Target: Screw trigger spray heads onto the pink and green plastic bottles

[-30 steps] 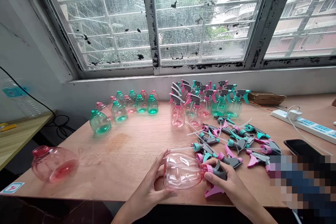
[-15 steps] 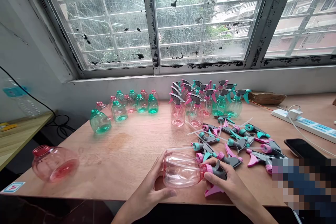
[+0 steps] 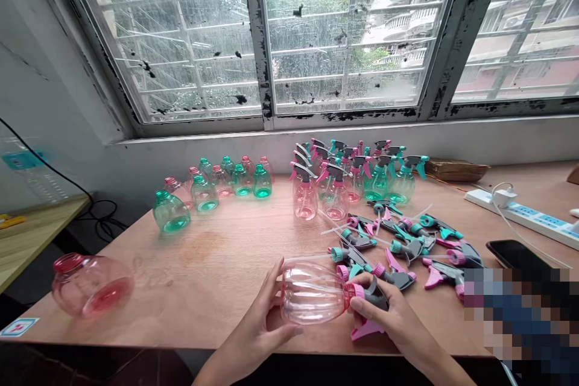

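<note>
A clear pink bottle (image 3: 312, 294) lies sideways in the air between my hands, above the table's front edge. My left hand (image 3: 265, 313) cups its base, fingers behind and thumb in front. My right hand (image 3: 386, 307) grips the pink collar of a grey-and-pink spray head (image 3: 368, 330) at the bottle's neck, thumb and fingers closed round it. The spray head's thin tube shows inside the bottle. Just behind, several loose spray heads (image 3: 409, 247) in pink, teal and grey lie heaped, their white tubes pointing various ways.
Several bottles without heads (image 3: 204, 194) stand at the back left, and a larger-looking pink bottle (image 3: 93, 286) at the front left. Assembled spray bottles (image 3: 335, 200) crowd the back middle. A power strip (image 3: 525, 217), a phone (image 3: 518, 253) and a brown packet (image 3: 456, 170) are at right.
The bottle has turned slightly about its length, its ribs showing differently. Both hands keep nearly the same hold and place.
</note>
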`<state>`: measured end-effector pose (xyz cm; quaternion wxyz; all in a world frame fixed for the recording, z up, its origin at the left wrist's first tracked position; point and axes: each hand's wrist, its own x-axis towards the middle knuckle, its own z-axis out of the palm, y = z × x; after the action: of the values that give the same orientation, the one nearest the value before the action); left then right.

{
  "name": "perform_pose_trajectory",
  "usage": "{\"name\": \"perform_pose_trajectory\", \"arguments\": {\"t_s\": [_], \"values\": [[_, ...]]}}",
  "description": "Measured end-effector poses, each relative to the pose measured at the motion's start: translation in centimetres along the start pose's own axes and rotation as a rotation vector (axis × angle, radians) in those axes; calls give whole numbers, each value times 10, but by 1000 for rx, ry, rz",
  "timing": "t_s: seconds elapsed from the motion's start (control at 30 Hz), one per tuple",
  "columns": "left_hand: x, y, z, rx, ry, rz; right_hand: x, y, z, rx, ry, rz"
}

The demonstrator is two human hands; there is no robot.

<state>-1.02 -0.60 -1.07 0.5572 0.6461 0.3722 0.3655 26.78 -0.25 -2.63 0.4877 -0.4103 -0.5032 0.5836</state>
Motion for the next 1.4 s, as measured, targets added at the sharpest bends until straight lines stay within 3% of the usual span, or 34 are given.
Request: {"name": "perform_pose_trajectory", "arguments": {"t_s": [0.2, 0.57, 1.4], "values": [[-2, 1, 0, -42, -17, -47, 0, 4, 1, 16, 22, 6], [-2, 0, -1, 25, -26, 51, 1, 5, -1, 11, -5, -13], [-3, 7, 3, -73, -42, -7, -2, 1, 0, -77, -38, -28]]}}
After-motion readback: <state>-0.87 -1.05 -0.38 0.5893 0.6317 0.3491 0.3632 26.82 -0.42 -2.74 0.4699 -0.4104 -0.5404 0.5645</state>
